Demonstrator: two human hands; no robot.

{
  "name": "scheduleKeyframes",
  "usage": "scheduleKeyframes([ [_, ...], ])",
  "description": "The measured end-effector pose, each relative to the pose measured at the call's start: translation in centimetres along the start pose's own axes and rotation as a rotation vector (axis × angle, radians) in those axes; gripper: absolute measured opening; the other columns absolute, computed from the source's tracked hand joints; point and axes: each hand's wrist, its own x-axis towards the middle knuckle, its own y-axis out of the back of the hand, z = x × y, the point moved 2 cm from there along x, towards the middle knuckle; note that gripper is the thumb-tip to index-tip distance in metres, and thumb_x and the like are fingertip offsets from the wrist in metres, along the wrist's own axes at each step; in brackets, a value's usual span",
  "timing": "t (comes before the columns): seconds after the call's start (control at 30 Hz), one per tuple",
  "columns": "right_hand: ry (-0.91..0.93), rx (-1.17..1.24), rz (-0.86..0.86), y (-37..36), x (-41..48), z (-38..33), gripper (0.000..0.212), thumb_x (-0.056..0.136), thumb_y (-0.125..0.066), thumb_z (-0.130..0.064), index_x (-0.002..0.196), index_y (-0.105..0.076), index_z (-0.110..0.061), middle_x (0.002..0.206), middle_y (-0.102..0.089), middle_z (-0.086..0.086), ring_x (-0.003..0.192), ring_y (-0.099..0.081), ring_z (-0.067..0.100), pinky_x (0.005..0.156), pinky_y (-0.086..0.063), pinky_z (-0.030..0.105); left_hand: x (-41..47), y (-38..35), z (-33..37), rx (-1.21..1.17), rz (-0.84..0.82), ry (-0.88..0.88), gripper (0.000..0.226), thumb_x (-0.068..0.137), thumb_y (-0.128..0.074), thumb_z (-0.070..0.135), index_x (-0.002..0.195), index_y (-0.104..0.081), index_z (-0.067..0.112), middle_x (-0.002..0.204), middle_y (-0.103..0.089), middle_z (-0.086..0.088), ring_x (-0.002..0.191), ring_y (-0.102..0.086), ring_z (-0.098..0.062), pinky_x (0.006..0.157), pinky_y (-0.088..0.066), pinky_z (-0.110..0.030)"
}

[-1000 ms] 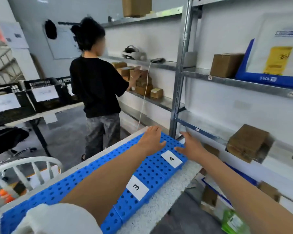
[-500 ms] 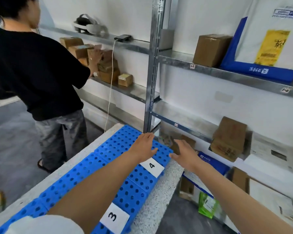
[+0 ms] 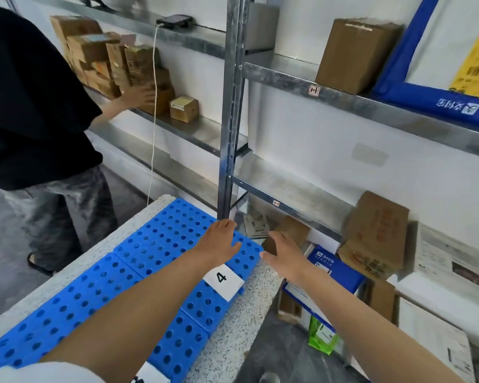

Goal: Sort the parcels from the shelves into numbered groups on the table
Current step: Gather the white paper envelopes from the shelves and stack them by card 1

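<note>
Both my arms stretch forward over the far end of the table. My left hand [image 3: 219,241] hovers open above the blue perforated mat [image 3: 161,244], just past the white label marked 4 [image 3: 223,280]. My right hand [image 3: 281,251] is open beyond the table's edge, in front of a small brown parcel [image 3: 295,230] on the low shelf. A tilted brown parcel [image 3: 375,236] leans further right on that shelf. Another brown box [image 3: 356,53] stands on the upper shelf [image 3: 343,98].
A person in a black shirt [image 3: 31,106] stands at left, a hand on stacked boxes [image 3: 116,67]. A metal shelf post [image 3: 230,120] rises right behind the table end. A blue and white mailer [image 3: 437,64] leans on the upper shelf; white cartons [image 3: 448,266] sit low right.
The view has moved closer to the shelves and tilted down. Both hands have reached further forward, my right hand now beyond the table's edge near the low shelf's parcel.
</note>
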Motion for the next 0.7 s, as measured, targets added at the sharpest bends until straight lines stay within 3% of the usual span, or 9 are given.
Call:
scheduleKeyframes([
  [0.3, 0.075, -0.019, -0.153, -1.0, 9.9, 6.2, 0.060, 0.096, -0.051, -0.035, 0.147, -0.028, -0.015, 0.151, -0.031, 0.005, 0.137, -0.034, 0.024, 0.107, -0.032, 0.033, 8.9, -3.9, 0.6, -0.014, -0.094, 0.182, 0.058, 0.099, -0.046, 0.034, 0.148, -0.026, 0.010, 0.153, -0.025, -0.004, 0.142, -0.023, -0.023, 0.116, -0.025, -0.037],
  [0.43, 0.083, -0.009, -0.169, -1.9, 13.6, 8.7, 0.061, 0.096, -0.050, -0.034, 0.149, -0.026, -0.014, 0.150, -0.032, 0.005, 0.137, -0.034, 0.023, 0.109, -0.032, 0.033, 12.4, -5.6, 0.7, -0.048, -0.074, 0.272, 0.056, 0.099, -0.046, 0.035, 0.146, -0.030, 0.010, 0.151, -0.029, -0.005, 0.138, -0.030, -0.023, 0.114, -0.029, -0.037],
  [0.7, 0.117, -0.068, -0.176, -5.1, 20.6, 11.8, 0.062, 0.096, -0.050, -0.037, 0.148, -0.026, -0.013, 0.149, -0.035, 0.008, 0.135, -0.037, 0.025, 0.110, -0.035, 0.036, 18.4, -8.2, -1.1, -0.059, -0.086, 0.277, 0.043, 0.094, -0.052, 0.024, 0.132, -0.043, 0.007, 0.137, -0.043, -0.007, 0.129, -0.038, -0.025, 0.108, -0.033, -0.036],
])
